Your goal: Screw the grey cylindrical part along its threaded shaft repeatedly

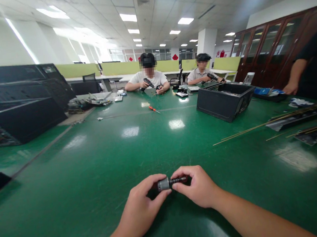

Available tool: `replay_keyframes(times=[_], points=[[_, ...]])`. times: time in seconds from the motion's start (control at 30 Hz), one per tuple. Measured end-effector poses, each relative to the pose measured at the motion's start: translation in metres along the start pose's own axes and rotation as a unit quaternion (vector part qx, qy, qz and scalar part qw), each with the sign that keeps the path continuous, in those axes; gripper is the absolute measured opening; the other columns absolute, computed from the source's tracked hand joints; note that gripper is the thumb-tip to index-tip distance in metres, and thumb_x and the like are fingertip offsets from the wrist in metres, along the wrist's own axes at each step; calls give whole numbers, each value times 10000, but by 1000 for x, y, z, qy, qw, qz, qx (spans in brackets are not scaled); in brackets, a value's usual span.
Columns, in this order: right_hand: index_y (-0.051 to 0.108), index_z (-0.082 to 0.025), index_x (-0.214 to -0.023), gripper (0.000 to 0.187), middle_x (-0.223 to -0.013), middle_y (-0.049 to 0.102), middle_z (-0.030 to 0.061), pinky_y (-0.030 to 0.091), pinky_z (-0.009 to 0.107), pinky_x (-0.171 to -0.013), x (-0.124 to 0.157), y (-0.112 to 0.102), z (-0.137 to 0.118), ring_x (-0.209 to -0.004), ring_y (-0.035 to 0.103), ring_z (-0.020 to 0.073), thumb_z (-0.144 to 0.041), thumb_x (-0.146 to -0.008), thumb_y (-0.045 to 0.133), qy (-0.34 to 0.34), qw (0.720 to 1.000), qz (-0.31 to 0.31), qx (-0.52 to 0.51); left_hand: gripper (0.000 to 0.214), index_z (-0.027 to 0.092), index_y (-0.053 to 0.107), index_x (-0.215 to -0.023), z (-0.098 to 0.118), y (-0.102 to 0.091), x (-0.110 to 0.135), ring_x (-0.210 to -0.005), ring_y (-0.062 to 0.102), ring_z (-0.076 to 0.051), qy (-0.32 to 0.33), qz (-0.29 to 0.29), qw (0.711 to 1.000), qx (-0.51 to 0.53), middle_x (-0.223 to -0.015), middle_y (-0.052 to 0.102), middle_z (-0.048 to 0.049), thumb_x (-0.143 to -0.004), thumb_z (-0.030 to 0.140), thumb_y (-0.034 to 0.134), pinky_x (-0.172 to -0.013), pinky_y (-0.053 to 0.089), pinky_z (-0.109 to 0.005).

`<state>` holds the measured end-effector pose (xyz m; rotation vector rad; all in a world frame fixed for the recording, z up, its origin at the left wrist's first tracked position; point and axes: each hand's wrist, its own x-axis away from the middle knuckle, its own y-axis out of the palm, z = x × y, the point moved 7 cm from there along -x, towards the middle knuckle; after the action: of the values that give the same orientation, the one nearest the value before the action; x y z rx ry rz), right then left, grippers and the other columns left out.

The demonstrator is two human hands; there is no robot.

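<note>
Low in the middle of the view, a small metal part lies sideways between my two hands. It has a grey cylinder [163,184] at its left end and a dark, ringed shaft [179,180] with a pale tip on the right. My left hand [141,201] pinches the cylinder between thumb and fingers. The thumb and fingertips of my right hand [198,186] close around the shaft. Both hands are just above the green tabletop [108,157]. Whether the cylinder and shaft are one piece, I cannot tell.
An orange screwdriver [154,109] lies farther up the table. Black computer cases stand at right [216,105] and left [20,121]. Thin brass-coloured rods [241,130] reach in from the right. Across the table, two people hold power drills; another person's arm [294,78] is at right.
</note>
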<state>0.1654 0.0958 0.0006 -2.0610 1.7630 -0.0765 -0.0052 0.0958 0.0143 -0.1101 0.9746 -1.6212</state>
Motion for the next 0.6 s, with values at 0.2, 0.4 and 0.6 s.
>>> replay_keyframes(times=[0.2,0.4,0.6], points=[[761,-193,-869,122,-759,725,3,478,231,-633,0,-2,-1,-683,641,152,-208,-761,708,1,1000,1,8,233,257,733,-1015,4,-2,-2,-862,731,-206,-2,3,1000,-2,-964,772,-16,-795,330,717,-805,597,-292],[758,-191,-866,117,-741,716,2,466,231,-624,0,-2,-1,-668,629,147,-207,-767,696,0,1000,4,17,240,259,729,-1029,2,-1,-1,-871,728,-199,-5,-1,1000,-1,-973,770,-12,-796,315,718,-810,591,-283],[755,-183,-857,111,-755,719,10,469,238,-638,0,-2,-3,-679,630,151,-206,-766,697,-6,1000,2,24,244,264,723,-1039,0,-1,1,-881,724,-192,-6,-2,1000,4,-984,766,-5,-799,305,724,-824,583,-285]])
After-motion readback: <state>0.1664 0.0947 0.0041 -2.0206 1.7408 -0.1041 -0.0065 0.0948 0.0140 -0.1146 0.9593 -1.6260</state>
